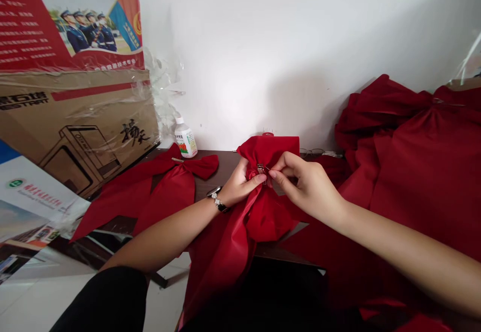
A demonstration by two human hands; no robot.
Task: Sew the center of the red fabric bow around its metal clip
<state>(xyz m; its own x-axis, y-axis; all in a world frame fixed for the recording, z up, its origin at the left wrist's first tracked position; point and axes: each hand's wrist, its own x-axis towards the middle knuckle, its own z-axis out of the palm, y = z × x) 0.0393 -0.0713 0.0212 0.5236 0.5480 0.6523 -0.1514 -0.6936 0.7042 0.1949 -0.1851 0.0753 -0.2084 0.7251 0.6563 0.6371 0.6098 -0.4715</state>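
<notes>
I'm counting one box (pixel 86 136), one bottle (pixel 185 139), then two red bows: the loose bow (pixel 171 184) is lying on the table (pixel 206 187), while the held bow (pixel 268 219) is sitting between the hands, at the table's front edge. Further right, a red pile (pixel 421 166) is slumping. The box and pile are running out of frame, glasses (pixel 314 152) are partly hiding behind the right hand, and I'm struggling to count the pile's layers. The left hand (pixel 240 184) is gripping the held bow's middle, thumb lying below a clip (pixel 260 168). The right hand (pixel 306 179) is pinching something thin, too small for me to identify.
</notes>
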